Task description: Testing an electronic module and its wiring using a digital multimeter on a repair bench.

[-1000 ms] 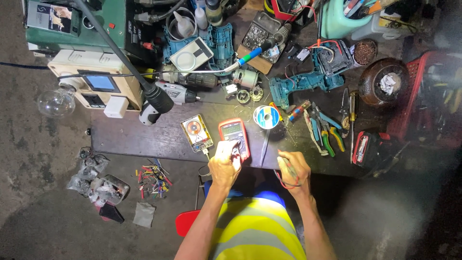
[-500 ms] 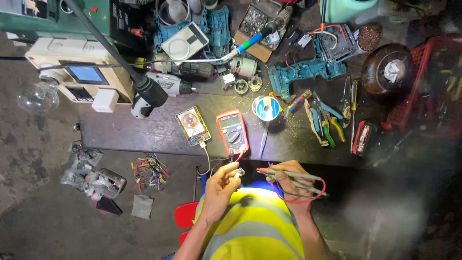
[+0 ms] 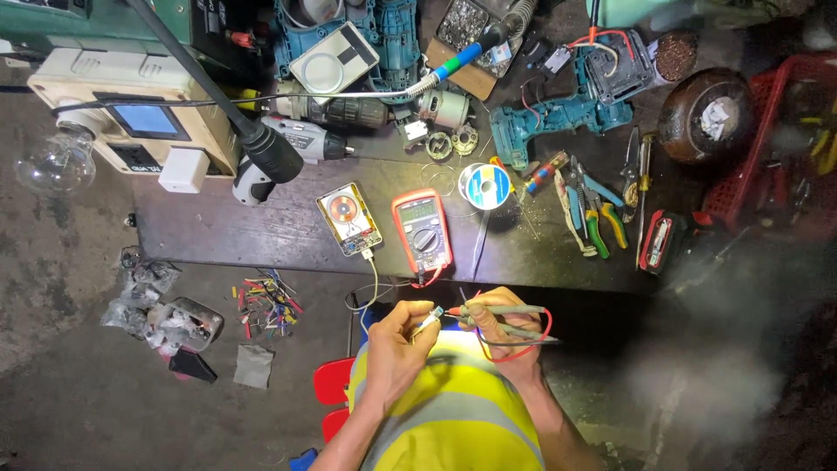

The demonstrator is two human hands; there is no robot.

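Note:
My left hand (image 3: 397, 344) pinches a small plug on the end of a white cable (image 3: 375, 279), held just in front of my chest. That cable runs up to an opened flat device with a copper coil (image 3: 348, 218) on the dark workbench (image 3: 218, 231). My right hand (image 3: 497, 327) grips two meter probes (image 3: 506, 310), their tips pointing left at the plug, with a red lead (image 3: 514, 353) looping below. A red multimeter (image 3: 422, 231) lies on the bench just above both hands.
A solder spool (image 3: 486, 186), pliers and cutters (image 3: 597, 214), teal drill bodies (image 3: 558, 109), a cordless screwdriver (image 3: 292, 148), a soldering iron (image 3: 462, 59), a bare bulb (image 3: 57, 161) and a cream box (image 3: 131, 118) crowd the bench. Small bags (image 3: 161, 314) and wire scraps (image 3: 266, 305) lie on the floor left.
My left hand left the multimeter dial and came down holding the cable plug. My right hand gathered the probes and brought their tips to the plug.

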